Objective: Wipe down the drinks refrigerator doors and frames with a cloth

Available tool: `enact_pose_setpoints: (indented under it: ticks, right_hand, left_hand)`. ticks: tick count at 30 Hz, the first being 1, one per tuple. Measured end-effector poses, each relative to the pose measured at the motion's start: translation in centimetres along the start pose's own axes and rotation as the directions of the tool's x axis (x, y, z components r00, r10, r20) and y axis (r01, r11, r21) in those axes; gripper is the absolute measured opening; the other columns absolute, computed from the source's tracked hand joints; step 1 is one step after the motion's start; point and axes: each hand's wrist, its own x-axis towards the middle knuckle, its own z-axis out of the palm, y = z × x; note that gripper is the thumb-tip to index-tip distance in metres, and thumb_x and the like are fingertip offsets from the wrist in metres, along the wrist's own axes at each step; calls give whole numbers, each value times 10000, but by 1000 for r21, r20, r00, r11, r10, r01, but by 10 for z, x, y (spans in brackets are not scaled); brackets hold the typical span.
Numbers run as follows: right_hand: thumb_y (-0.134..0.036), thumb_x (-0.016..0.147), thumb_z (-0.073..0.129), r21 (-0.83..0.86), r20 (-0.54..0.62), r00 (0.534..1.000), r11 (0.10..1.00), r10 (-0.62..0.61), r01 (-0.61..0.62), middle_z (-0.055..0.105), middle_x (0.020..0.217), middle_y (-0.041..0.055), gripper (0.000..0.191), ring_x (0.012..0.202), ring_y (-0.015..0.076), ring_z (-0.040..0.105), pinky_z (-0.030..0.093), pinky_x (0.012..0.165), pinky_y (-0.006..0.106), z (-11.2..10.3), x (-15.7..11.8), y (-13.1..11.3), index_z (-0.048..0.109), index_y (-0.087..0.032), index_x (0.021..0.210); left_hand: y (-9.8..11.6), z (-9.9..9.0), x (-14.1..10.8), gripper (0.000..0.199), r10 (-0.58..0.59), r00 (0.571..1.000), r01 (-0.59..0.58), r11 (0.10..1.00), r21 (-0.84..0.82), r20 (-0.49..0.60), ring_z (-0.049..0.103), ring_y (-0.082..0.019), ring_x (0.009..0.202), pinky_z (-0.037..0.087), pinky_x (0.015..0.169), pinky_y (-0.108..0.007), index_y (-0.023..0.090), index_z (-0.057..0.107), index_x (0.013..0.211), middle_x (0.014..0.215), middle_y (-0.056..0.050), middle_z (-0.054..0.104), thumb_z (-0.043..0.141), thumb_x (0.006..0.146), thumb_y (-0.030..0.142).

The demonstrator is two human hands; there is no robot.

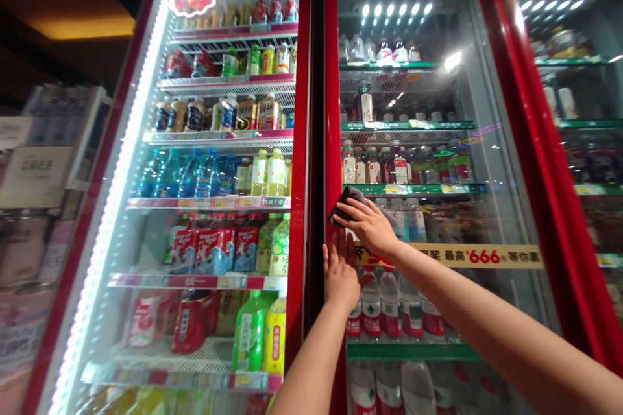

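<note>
My right hand (pixel 368 225) presses a dark grey cloth (pixel 348 202) against the left edge of the middle fridge's glass door (pixel 413 220), its fingers lying over the cloth. Just below it, my left hand (pixel 342 277) rests with fingers stretched upward on the door's red frame (pixel 333 162). A yellow strip (pixel 487 255) with printed characters and "666" crosses the glass beside my right forearm. Behind the door, bottles with red labels (pixel 390 311) stand below the strip.
To the left stands another red-framed drinks fridge (pixel 302 78), brightly lit, with several shelves of bottles and cartons. A third fridge (pixel 579 142) adjoins on the right. Pale boxes (pixel 36 168) are stacked at the far left. A narrow dark gap (pixel 317 110) separates the left and middle fridges.
</note>
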Motion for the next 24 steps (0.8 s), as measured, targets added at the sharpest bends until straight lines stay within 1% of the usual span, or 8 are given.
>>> enact_pose_setpoints:
  ticks: [3,7,9,12,16,18,22,24]
  right_hand:
    - [-209,999,498,-13,29,999,999,-46,46,455,1581,-44,474,1476,248,388,334,1187,527,-6,13,8,559,-416,1420]
    - [-176,994,473,-30,-37,993,993,112,-114,432,1597,-16,487,1482,282,375,356,1164,559,-12,52,15,568,-382,1424]
    - [-164,981,486,-21,-48,993,994,107,-109,439,1593,-8,491,1487,289,365,334,1176,575,-9,54,11,581,-370,1416]
    - [-173,964,533,15,-7,995,995,-98,98,496,1555,-16,466,1483,268,372,290,1213,553,-4,29,1,614,-367,1380]
    - [-204,963,573,68,44,951,950,-307,304,545,1513,-35,430,1459,233,413,304,1219,513,-6,9,2,632,-379,1351]
    - [-198,976,552,49,48,964,965,-261,259,540,1518,-22,427,1455,236,419,325,1209,511,-10,20,9,629,-370,1359]
    - [-159,980,510,-2,8,999,999,-38,38,480,1567,16,476,1479,282,379,307,1208,567,-12,40,12,593,-344,1410]
    - [-168,978,519,20,22,997,997,-76,75,490,1560,4,465,1479,274,378,274,1223,576,-7,28,2,604,-359,1394]
  left_hand:
    - [1,0,1,916,2,1000,-2,1000,-21,7,55,-336,1571,158,1270,-604,133,78,1625,1692,-149,130,570,924,456]
    - [4,-2,4,1072,-40,999,40,999,-31,3,88,-322,1572,182,1264,-603,155,45,1629,1688,-160,151,675,853,542]
    - [5,-2,2,1076,-40,999,40,999,-24,0,97,-328,1570,188,1261,-605,152,55,1629,1686,-173,154,683,848,544]
    - [5,0,-13,924,-34,999,34,999,-23,0,99,-335,1567,202,1262,-590,153,96,1628,1689,-180,138,597,921,473]
    - [1,1,-39,912,-110,994,110,994,-1,-21,87,-368,1561,232,1242,-620,71,96,1613,1671,-263,111,605,915,363]
    - [-2,-1,-46,890,-86,996,87,996,18,-29,91,-363,1563,239,1237,-627,72,131,1608,1671,-263,125,607,913,359]
    - [-3,-4,-47,823,-73,997,75,996,47,-32,136,-340,1564,252,1253,-576,69,235,1589,1669,-241,187,586,931,414]
    - [2,-2,-48,806,-127,991,129,990,49,-36,161,-331,1561,254,1257,-564,66,241,1589,1663,-242,207,575,942,411]
